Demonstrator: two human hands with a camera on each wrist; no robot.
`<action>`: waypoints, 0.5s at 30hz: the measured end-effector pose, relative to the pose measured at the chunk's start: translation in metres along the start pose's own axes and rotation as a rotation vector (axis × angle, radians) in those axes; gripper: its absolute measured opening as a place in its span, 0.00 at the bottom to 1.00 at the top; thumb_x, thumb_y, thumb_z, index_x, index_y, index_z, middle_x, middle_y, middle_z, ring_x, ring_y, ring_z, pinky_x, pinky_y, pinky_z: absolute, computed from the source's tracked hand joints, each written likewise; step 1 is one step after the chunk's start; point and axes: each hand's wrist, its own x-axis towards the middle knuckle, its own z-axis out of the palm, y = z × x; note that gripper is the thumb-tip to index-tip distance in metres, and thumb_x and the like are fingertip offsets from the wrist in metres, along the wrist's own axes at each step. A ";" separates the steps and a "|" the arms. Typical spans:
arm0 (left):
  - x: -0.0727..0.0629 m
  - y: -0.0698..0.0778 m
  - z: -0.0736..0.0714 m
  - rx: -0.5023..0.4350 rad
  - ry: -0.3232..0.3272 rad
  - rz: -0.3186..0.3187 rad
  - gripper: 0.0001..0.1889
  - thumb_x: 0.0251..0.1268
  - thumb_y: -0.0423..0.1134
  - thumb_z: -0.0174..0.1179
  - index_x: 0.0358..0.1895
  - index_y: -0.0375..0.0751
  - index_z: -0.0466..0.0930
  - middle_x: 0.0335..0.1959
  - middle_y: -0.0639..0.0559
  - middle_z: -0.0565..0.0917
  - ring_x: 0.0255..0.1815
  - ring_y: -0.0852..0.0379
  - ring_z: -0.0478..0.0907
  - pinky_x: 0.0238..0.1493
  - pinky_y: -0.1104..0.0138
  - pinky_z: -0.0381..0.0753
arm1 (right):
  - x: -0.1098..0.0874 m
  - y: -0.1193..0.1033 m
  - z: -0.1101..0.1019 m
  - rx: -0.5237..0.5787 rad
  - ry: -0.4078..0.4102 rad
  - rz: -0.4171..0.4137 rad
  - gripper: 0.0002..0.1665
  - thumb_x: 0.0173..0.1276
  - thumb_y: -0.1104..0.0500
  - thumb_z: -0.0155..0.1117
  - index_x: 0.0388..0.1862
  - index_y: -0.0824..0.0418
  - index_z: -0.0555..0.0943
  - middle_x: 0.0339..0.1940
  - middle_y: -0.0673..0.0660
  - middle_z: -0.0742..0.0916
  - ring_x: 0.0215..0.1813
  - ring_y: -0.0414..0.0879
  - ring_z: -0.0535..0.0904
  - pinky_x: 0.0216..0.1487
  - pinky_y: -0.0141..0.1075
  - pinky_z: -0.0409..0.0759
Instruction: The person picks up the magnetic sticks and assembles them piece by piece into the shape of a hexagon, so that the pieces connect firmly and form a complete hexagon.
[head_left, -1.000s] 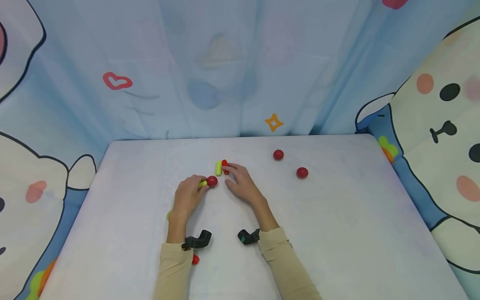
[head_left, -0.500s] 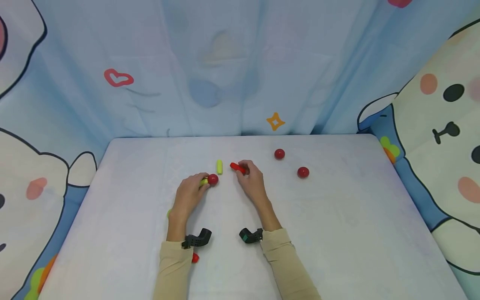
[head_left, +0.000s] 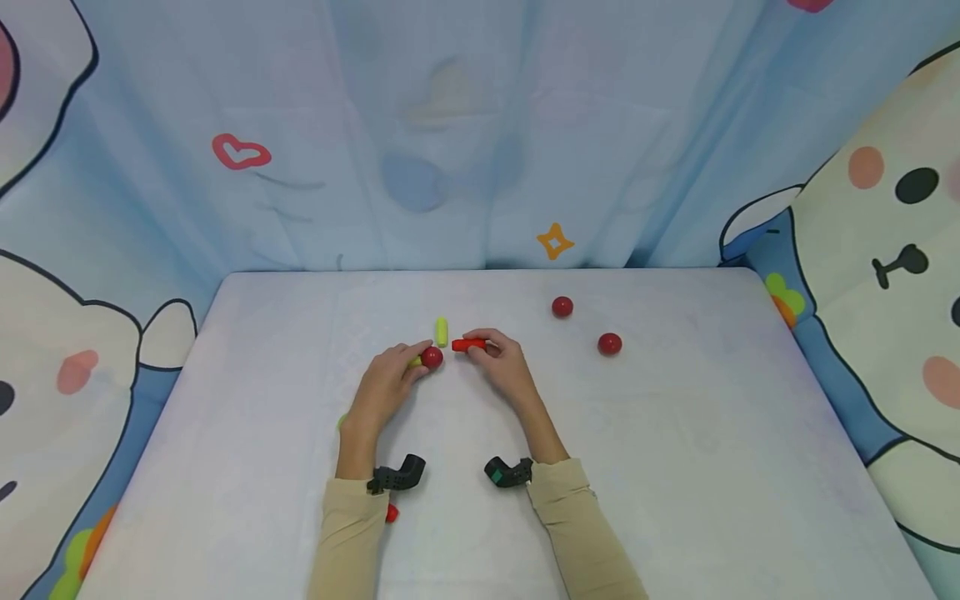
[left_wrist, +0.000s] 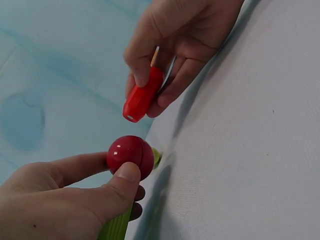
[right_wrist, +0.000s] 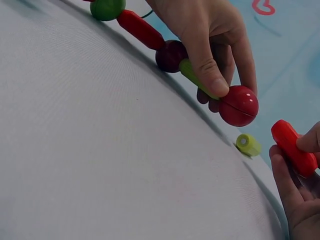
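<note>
A: What has the left hand (head_left: 384, 385) got?

B: It pinches the end of a bead chain. Thumb and forefinger are curled about a yellow-green rod (right_wrist: 196, 77) with a red ball (head_left: 431, 357) at its tip. The ball sits just clear of the fingertips, near the middle of the table (head_left: 675, 467), a little toward the far edge.

A: And the chain behind it?

B: In the right wrist view it runs back under the hand: a dark red ball (right_wrist: 170, 55), a red rod (right_wrist: 140, 29), then a green ball (right_wrist: 106, 8). From the head camera most of that is hidden by the hand and sleeve; a red bit (head_left: 391, 512) by the left cuff may be part of the same chain, but I cannot tell.

A: The right hand (head_left: 504, 367)?

B: Fingers curled round a red cylinder bead (head_left: 468, 344), gripped at one end, the free end pointing toward the left hand's ball. The two are close but apart.

A: Anything between them?

B: A loose yellow-green bead (head_left: 442, 331) lies on the table just beyond the gap, toward the far edge, touching neither hand.

A: Elsewhere?

B: Two loose red balls lie toward the far right corner, one nearer the far edge (head_left: 562, 307), one farther right (head_left: 609, 343), well apart from both hands.
</note>
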 end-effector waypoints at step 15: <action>0.000 0.001 0.001 0.014 0.027 -0.004 0.25 0.61 0.43 0.65 0.63 0.50 0.76 0.46 0.47 0.85 0.45 0.51 0.79 0.50 0.57 0.79 | -0.001 0.001 0.003 0.000 -0.099 -0.058 0.15 0.68 0.61 0.60 0.53 0.59 0.81 0.55 0.60 0.83 0.49 0.47 0.82 0.53 0.32 0.82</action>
